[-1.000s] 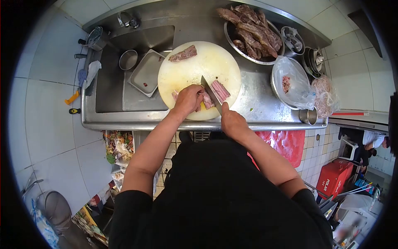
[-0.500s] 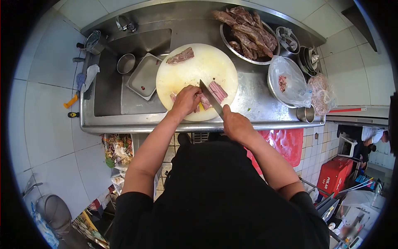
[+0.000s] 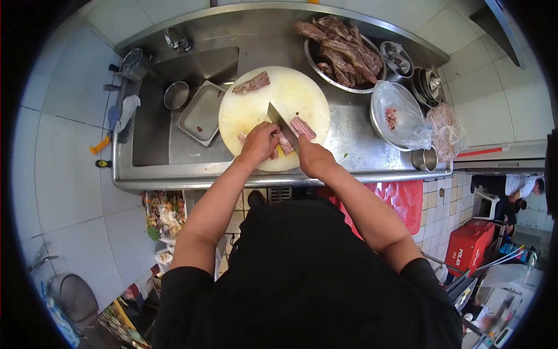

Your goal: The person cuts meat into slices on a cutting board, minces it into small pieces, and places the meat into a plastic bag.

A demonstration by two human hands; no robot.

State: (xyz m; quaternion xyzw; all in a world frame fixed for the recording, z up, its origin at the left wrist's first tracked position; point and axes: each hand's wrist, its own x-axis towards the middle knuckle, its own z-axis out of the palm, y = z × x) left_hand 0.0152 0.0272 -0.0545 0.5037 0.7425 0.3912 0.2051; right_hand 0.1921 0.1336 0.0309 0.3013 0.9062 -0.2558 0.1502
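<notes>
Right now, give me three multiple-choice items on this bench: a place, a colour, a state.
1. Where on the round pale cutting board does the lone dark meat piece lie? A far left edge; B near right edge; C centre.
2. What colour is the lettered box at lower right? A blue; B red; C green.
3. How is the steel knife? A lying flat; B in the sink; C gripped by the right hand.
A, it lies by the far left rim; B, its sides are red; C, that hand wraps the handle.

Steel counter (image 3: 360,145) glossy; cutting board (image 3: 302,93) matt, probably plastic.
</notes>
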